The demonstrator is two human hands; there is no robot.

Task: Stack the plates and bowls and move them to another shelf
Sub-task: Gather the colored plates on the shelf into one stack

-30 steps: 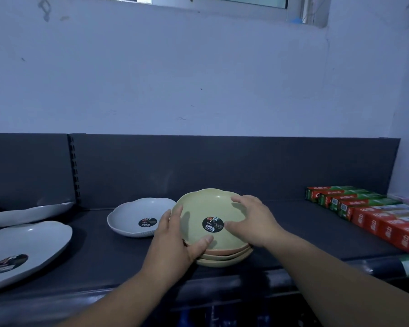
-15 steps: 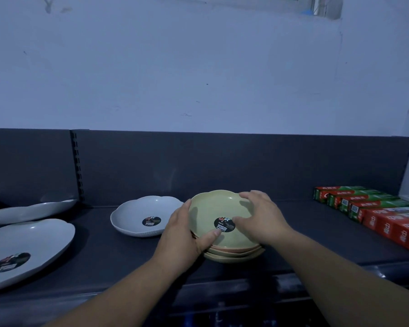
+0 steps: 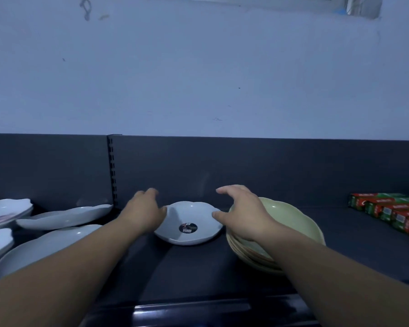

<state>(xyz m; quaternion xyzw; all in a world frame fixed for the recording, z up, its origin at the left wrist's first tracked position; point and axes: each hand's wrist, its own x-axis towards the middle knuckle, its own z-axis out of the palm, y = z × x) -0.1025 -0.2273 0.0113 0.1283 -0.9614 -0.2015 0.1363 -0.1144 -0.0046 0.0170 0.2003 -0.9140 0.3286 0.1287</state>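
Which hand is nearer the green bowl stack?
Right. The right hand is over the left rim of the green bowl stack; the left hand is at the left edge of the white bowl.

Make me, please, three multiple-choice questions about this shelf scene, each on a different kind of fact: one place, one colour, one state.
1. Where is the white bowl relative to the stack of dishes?
A. On its left
B. On top of it
C. Behind it

2. What colour is the top dish of the stack?
A. Red
B. Pale green
C. Black

3. How are the left hand and the right hand?
A. Lifting the stack
B. Gripping a box
C. Open, one at each side of the white bowl

Answers:
1 A: the bowl stands on the shelf, left of the stack.
2 B: its visible inside is pale green.
3 C: the fingers are relaxed and hold nothing.
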